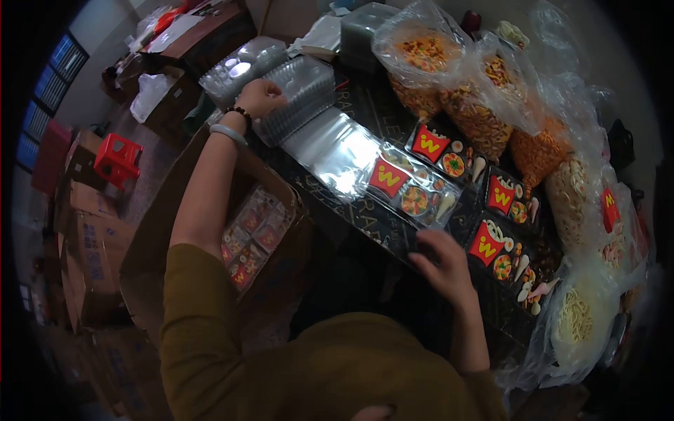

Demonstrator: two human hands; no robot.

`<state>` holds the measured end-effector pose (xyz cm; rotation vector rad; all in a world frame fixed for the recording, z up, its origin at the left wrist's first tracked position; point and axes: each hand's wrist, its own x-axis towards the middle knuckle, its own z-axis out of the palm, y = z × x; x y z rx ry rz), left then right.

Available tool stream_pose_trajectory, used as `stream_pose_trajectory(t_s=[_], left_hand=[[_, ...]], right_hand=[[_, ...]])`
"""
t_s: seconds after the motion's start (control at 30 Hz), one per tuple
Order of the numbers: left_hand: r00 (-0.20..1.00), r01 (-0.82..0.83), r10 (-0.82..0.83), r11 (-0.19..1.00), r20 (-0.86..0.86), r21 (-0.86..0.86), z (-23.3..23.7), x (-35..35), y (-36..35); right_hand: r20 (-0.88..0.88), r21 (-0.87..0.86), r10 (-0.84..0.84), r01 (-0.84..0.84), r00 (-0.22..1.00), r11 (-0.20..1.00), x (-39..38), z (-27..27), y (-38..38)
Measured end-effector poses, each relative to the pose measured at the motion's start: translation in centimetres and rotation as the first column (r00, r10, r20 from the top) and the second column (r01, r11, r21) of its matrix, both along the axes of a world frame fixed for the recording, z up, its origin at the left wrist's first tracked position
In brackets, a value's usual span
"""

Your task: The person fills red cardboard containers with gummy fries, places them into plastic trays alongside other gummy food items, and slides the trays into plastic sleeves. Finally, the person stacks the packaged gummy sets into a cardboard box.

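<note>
My left hand (260, 98), with a beaded bracelet and a pale bangle at the wrist, is over the stacked clear plastic trays (298, 98). Its fingers are curled; what they pinch, if anything, cannot be made out. Near the table's front edge, my right hand (446, 265) has its fingers apart and holds nothing visible. Just beyond it lies a clear plastic tray (444, 204) with a red fries-box piece (387, 177) marked in yellow, a small pizza piece (414, 201) and other miniature foods. Glossy clear plastic film or bags (337, 151) lie between the stack and this tray.
More filled trays (484, 242) sit at the right. Bags of small orange and yellow pieces (477, 105) line the back, with a bag of pale sticks (576, 316) at front right. An open cardboard box (158, 259) holds packed sets. A red stool (118, 160) stands left.
</note>
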<state>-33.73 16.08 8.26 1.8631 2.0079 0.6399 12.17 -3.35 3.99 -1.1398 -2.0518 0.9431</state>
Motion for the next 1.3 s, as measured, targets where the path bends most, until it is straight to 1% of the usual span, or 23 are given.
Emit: stream_pose_trajectory(t_s=[0.03, 0.07, 0.13, 0.2, 0.27, 0.3, 0.37, 0.43, 0.53, 0.57, 0.63, 0.67, 0.77, 0.87, 0.93, 0.97, 1.03, 1.07, 1.13, 1.17, 1.23, 1.27, 1.3], left_hand=[[0.992, 0.010, -0.006, 0.999, -0.126, 0.032, 0.5, 0.3, 0.0], [0.978, 0.031, -0.020, 0.998, -0.207, 0.049, 0.6, 0.6, 0.0], [0.959, 0.119, -0.100, 0.991, -0.266, 0.056, 0.6, 1.0, 0.2], [0.944, 0.177, -0.150, 0.982, -0.292, 0.067, 1.1, 1.5, -0.3], [0.952, 0.143, -0.114, 0.986, -0.284, 0.085, 0.5, 1.3, -0.2], [0.956, 0.126, -0.096, 0.988, -0.277, 0.092, 0.4, 1.3, -0.3], [0.950, 0.113, -0.047, 0.973, -0.308, 0.201, 0.2, 1.0, -0.6], [0.930, 0.095, 0.031, 0.942, -0.367, 0.321, 0.2, 0.9, -0.9], [0.916, -0.089, 0.268, 0.861, -0.298, 0.501, 1.0, 2.3, -2.8], [0.897, -0.004, 0.260, 0.814, -0.358, 0.580, 1.0, 2.1, -3.0], [0.925, 0.034, 0.235, 0.730, -0.297, 0.683, 2.1, 3.3, -4.0], [0.915, 0.051, 0.244, 0.722, -0.323, 0.690, 2.6, 4.0, -4.5], [0.943, 0.062, 0.190, 0.705, -0.272, 0.707, 2.3, 4.4, -4.3], [0.941, 0.077, 0.235, 0.550, -0.242, 0.832, 2.3, 4.7, -4.4], [0.976, 0.001, 0.191, 0.477, -0.105, 0.879, 3.9, 6.2, -5.9], [0.989, -0.091, 0.147, 0.515, 0.017, 0.852, 4.7, 7.6, -7.2], [0.975, -0.163, -0.048, 0.504, 0.215, 0.849, 5.8, 10.6, -9.5], [0.967, -0.127, -0.121, 0.536, 0.225, 0.835, 5.4, 10.9, -10.3], [0.961, 0.050, -0.244, 0.622, 0.133, 0.782, 4.7, 12.4, -12.8], [0.927, 0.092, -0.315, 0.719, 0.205, 0.689, 4.6, 13.8, -14.1], [0.813, 0.106, -0.373, 0.850, 0.448, 0.516, 3.7, 17.5, -16.7], [0.723, 0.177, -0.379, 0.910, 0.578, 0.375, 3.6, 18.9, -17.9], [0.626, 0.264, -0.350, 0.936, 0.697, 0.232, 3.6, 20.1, -18.9]], right_hand=[[0.121, 0.132, -0.067, 0.050, 0.990, 0.990, -0.3, 0.6, 2.1], [0.232, 0.268, -0.142, 0.077, 0.962, 0.960, -0.6, 1.2, 4.1], [0.427, 0.315, -0.189, 0.050, 0.884, 0.948, -1.2, 0.2, 7.7], [0.515, 0.274, -0.143, -0.005, 0.845, 0.962, -1.8, -0.6, 9.8], [0.596, 0.255, -0.124, -0.040, 0.793, 0.966, -2.2, -2.1, 10.7], [0.619, 0.241, -0.123, -0.039, 0.776, 0.970, -2.5, -1.7, 10.5], [0.665, 0.208, -0.118, -0.032, 0.738, 0.978, -2.7, -0.8, 9.4], [0.668, 0.190, -0.130, 0.002, 0.732, 0.982, -2.7, -1.1, 8.5], [0.647, 0.173, -0.148, 0.044, 0.748, 0.984, -2.4, -1.2, 7.3], [0.628, 0.166, -0.143, 0.048, 0.765, 0.985, -2.1, -1.4, 6.8], [0.598, 0.164, -0.138, 0.049, 0.789, 0.985, -1.7, -1.4, 6.0], [0.605, 0.156, -0.141, 0.056, 0.784, 0.986, -1.6, -1.4, 5.8], [0.622, 0.158, -0.149, 0.063, 0.769, 0.985, -1.4, -1.9, 5.9], [0.550, 0.139, -0.128, 0.061, 0.825, 0.988, -1.0, -1.8, 5.7], [0.459, 0.218, -0.159, 0.063, 0.874, 0.974, -0.6, -1.0, 4.8], [0.414, 0.252, -0.174, 0.071, 0.894, 0.965, -0.5, -0.6, 3.9], [0.328, 0.333, -0.210, 0.095, 0.921, 0.938, -0.1, 0.7, 2.0], [0.293, 0.365, -0.222, 0.105, 0.930, 0.925, 0.0, 1.4, 1.1], [0.226, 0.429, -0.223, 0.108, 0.948, 0.897, 0.5, 2.5, -0.6], [0.186, 0.438, -0.226, 0.125, 0.956, 0.890, 0.6, 2.6, -1.1], [0.106, 0.450, -0.230, 0.160, 0.967, 0.879, 0.8, 2.8, -2.0], [0.126, 0.473, -0.251, 0.165, 0.960, 0.866, 0.7, 3.0, -2.3], [0.144, 0.495, -0.272, 0.168, 0.952, 0.852, 0.6, 3.3, -2.6]])
